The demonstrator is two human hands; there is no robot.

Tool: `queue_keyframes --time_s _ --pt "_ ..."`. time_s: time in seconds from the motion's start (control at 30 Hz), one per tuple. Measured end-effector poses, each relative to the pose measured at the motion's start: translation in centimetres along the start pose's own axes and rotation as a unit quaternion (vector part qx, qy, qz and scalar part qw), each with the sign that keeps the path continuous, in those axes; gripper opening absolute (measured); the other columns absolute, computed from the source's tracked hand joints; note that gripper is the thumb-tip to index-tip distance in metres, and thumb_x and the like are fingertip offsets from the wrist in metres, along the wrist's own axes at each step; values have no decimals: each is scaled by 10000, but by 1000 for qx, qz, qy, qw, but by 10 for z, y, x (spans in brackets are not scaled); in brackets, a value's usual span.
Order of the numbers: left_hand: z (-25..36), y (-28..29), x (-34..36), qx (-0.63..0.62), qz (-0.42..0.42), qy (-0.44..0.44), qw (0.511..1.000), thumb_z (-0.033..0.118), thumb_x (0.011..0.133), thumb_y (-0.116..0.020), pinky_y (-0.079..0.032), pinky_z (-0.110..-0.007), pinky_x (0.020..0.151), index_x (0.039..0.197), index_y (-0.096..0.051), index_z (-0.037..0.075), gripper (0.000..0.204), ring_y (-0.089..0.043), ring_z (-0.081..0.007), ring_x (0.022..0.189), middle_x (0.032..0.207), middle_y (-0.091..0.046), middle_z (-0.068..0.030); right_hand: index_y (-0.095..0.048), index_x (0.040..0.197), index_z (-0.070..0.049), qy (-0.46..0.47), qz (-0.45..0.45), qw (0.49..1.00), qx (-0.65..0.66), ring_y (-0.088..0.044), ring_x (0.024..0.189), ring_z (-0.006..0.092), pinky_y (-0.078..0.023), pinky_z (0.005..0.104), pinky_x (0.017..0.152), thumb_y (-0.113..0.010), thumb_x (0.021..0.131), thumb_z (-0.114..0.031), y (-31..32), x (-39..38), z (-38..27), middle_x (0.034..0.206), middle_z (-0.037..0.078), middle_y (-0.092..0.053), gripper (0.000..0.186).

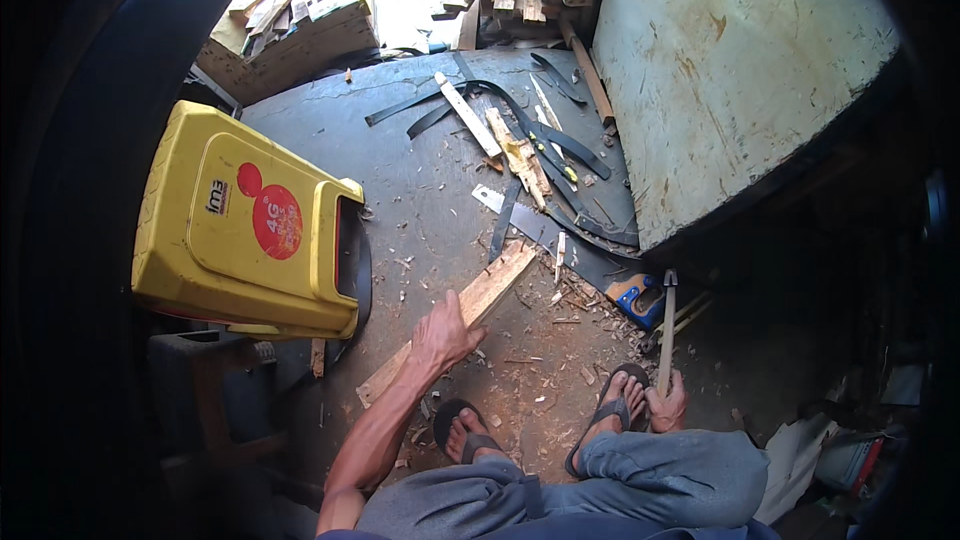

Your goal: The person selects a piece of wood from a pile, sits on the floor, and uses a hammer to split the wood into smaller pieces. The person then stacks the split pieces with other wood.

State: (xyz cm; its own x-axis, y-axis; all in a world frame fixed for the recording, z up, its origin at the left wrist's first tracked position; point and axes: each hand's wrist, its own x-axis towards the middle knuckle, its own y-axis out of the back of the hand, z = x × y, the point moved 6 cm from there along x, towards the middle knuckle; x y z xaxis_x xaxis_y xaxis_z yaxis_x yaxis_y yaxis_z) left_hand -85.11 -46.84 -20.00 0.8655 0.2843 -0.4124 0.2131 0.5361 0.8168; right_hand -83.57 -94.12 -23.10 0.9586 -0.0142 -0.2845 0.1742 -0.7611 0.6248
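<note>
The wooden board (497,285), its long axis slanting away rightward over the floor (400,180), sits gripped mid-length by the nearer left hand (443,338), while the right hand (668,405), well apart rightward, grasps a hammer (668,335).

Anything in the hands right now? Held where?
Left hand: a wooden plank, gripped around its middle. Right hand: a hammer, held near the lower end of its handle.
</note>
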Motion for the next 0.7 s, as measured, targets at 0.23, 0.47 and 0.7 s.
queue_keyframes --time_s 0.23,0.47,0.7 --pt "-65 -10 -34 37 -36 165 985 425 818 -793 -569 -509 824 1181 -450 -17 667 -686 -464 972 1067 -640 -319 -602 1190 -23 112 -263 958 -30 -695 841 332 -547 423 766 -663 807 -212 -97 13 -105 923 197 -694 431" --pt "-85 -16 -30 68 -31 183 980 344 812 -796 -583 -516 790 1126 -439 -8 592 -689 -482 939 1034 -654 -321 -532 1318 -52 116 -336 933 -59 -693 829 363 -537 449 745 -594 878 -216 -167 32 -161 928 205 -694 474" --pt "-86 -25 -34 39 -40 178 982 292 807 -788 -577 -530 800 1121 -407 -6 577 -683 -505 914 985 -662 -331 -496 1211 -38 174 -351 915 -94 -679 808 445 -522 500 707 -610 911 -261 -176 58 -197 820 284 -648 391"
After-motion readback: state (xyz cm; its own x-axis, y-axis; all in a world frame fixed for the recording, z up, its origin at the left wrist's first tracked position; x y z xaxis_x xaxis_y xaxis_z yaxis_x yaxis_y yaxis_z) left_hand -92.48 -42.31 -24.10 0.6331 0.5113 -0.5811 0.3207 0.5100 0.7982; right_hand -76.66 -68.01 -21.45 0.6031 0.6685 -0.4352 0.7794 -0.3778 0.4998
